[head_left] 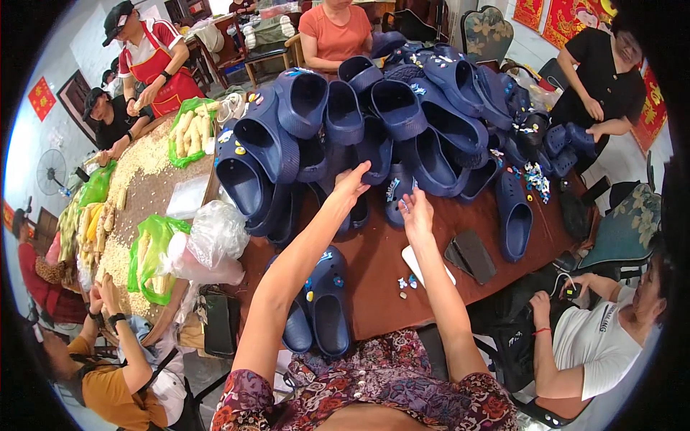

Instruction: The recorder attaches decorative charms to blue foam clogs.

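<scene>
A big heap of navy-blue clogs [330,118] covers the far part of the table, several with small charms on their uppers. My left hand [351,182] reaches into its near side, fingers closed at the rim of a navy clog [376,147]. Close by on the right, my right hand [417,214] is raised with the palm turned up and fingers bent but apart. Beside its fingertips stands a clog with blue and white charms [394,195]. Another pair of charm-decorated clogs [329,305] lies near me, below my left forearm.
On the brown table [374,302] lie a white phone-like slab [429,266], a dark wallet-like case [470,256], loose charms [412,281] and a single clog [514,219]. Left, people work at a round table with corn kernels [136,158] and plastic bags [215,233]. Others sit right and opposite.
</scene>
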Action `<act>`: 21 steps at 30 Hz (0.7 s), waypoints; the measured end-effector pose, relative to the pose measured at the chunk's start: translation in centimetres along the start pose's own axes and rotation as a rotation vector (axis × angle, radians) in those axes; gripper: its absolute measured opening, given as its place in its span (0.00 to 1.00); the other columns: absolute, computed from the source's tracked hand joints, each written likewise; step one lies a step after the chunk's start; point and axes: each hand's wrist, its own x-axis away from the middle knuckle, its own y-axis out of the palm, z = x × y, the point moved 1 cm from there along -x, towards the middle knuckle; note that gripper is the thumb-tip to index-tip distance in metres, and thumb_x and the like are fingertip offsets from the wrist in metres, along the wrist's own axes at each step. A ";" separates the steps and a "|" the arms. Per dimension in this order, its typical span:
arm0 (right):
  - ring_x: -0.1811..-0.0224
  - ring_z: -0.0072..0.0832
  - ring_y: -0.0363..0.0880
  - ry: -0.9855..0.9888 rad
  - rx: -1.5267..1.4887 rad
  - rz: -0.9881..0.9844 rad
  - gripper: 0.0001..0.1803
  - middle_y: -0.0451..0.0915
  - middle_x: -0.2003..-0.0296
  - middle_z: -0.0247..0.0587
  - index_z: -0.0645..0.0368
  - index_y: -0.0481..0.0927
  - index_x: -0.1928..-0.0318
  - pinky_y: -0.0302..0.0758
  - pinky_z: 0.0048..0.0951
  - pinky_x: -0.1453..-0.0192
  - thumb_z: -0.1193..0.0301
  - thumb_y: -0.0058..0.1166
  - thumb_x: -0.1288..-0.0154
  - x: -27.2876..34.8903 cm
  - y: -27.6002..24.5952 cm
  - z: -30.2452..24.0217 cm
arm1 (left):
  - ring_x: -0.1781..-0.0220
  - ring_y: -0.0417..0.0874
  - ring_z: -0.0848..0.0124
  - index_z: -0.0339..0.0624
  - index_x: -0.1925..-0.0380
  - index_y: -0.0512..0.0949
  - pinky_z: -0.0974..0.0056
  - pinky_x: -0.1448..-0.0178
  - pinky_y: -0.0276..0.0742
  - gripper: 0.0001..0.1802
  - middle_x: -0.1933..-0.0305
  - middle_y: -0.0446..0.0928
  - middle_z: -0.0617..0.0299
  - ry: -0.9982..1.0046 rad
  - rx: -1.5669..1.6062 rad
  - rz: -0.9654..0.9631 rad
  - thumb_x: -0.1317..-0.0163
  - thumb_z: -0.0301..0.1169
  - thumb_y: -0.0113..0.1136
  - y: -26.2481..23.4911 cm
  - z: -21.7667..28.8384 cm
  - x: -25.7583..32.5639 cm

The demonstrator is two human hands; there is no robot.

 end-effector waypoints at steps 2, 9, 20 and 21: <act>0.47 0.35 0.72 0.046 -0.107 0.119 0.29 0.69 0.50 0.44 0.63 0.68 0.45 0.75 0.38 0.48 0.60 0.64 0.40 -0.3 -0.4 -1.1 | 0.65 0.79 0.72 0.40 0.57 0.76 0.60 0.49 0.76 0.21 0.65 0.79 0.65 0.002 0.005 0.029 0.46 0.38 0.72 0.0 -0.6 0.1; 0.39 0.43 0.69 -0.016 -0.183 0.118 0.41 0.65 0.40 0.47 0.62 0.58 0.39 0.75 0.40 0.44 0.59 0.68 0.44 -2.0 -0.3 -3.3 | 0.56 0.77 0.68 0.34 0.44 0.68 0.59 0.48 0.74 0.35 0.56 0.77 0.57 0.059 -0.105 0.120 0.46 0.39 0.72 0.1 -0.8 0.9; 0.56 0.39 0.78 0.157 -0.489 0.046 0.15 0.78 0.57 0.44 0.63 0.75 0.56 0.82 0.35 0.46 0.75 0.61 0.43 -0.8 -0.1 -2.2 | 0.37 0.62 0.44 0.41 0.37 0.61 0.49 0.32 0.59 0.38 0.40 0.63 0.39 0.867 -0.830 0.260 0.49 0.31 0.66 4.9 0.1 7.8; 0.54 0.40 0.78 0.162 -0.514 0.017 0.13 0.77 0.56 0.46 0.63 0.74 0.56 0.82 0.36 0.44 0.77 0.60 0.43 -0.2 0.1 -2.1 | 0.39 0.65 0.47 0.43 0.40 0.66 0.51 0.35 0.62 0.32 0.43 0.67 0.44 0.941 -0.736 0.207 0.48 0.27 0.63 5.2 0.5 7.9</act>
